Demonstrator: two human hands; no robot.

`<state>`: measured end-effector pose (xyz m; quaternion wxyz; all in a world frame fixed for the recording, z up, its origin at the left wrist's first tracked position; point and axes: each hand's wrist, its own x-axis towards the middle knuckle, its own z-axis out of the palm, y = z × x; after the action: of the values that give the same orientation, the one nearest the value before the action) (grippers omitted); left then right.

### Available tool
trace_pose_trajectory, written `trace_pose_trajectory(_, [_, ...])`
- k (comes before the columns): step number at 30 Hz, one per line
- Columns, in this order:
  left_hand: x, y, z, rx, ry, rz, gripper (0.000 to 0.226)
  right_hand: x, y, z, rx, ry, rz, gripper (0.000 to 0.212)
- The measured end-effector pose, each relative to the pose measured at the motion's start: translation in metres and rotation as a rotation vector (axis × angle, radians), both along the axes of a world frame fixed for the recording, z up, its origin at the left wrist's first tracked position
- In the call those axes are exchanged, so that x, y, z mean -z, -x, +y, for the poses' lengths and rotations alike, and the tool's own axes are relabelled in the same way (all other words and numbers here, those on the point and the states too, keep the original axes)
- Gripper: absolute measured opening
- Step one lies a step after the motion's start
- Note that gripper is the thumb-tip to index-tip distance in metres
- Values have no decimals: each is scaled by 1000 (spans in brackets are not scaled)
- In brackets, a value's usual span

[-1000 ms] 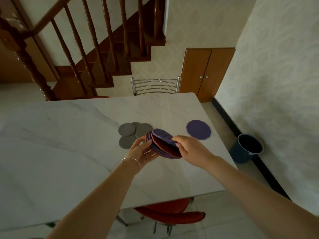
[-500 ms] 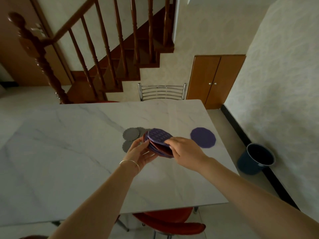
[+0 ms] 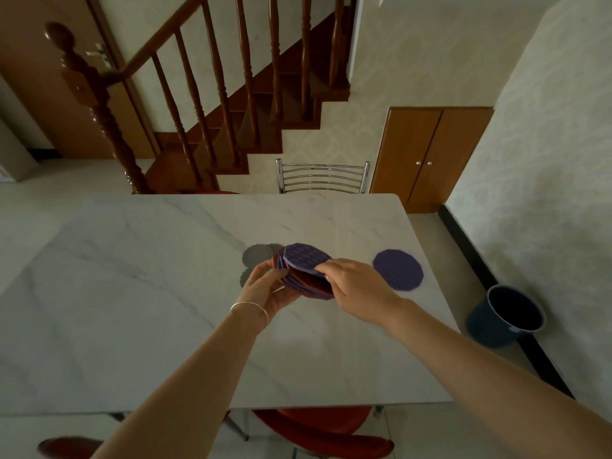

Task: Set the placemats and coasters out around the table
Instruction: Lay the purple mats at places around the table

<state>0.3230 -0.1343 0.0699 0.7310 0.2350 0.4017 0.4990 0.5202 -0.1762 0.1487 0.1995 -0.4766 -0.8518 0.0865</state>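
Coasters stack [image 3: 303,270] still in both hands, top purple one lifted further

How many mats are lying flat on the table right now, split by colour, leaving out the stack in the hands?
Purple mat: 1, lying alone near the right edge of the table
Grey mats: at least 2, partly hidden behind the left hand and the stack that both hands hold; right hand
Total: at least 3

Lone mat [image 3: 398,269] right of stack [image 3: 303,266]
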Motion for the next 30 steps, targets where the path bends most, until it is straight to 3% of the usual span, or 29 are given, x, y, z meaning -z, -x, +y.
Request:
trace_pose_trajectory(8, [13,9,0,-41,24,-16,15,2,-2,4,64,-46,119,30])
trace_pose_trajectory(18, [24,41,-2,-116,75,-78,19,9,-40,29,514,-223,334,23])
trace_pose_trajectory(21, [23,56,-6,-160,83,-82,18,38,-41,24,578,-179,269,26])
trace_pose_trajectory(25, [27,82,-12,-203,90,-65,19,91,-21,-1,405,-22,69,39])
trace_pose_trajectory(30, [36,116,-18,-215,91,-74,22,167,20,-63,170,22,-251,58])
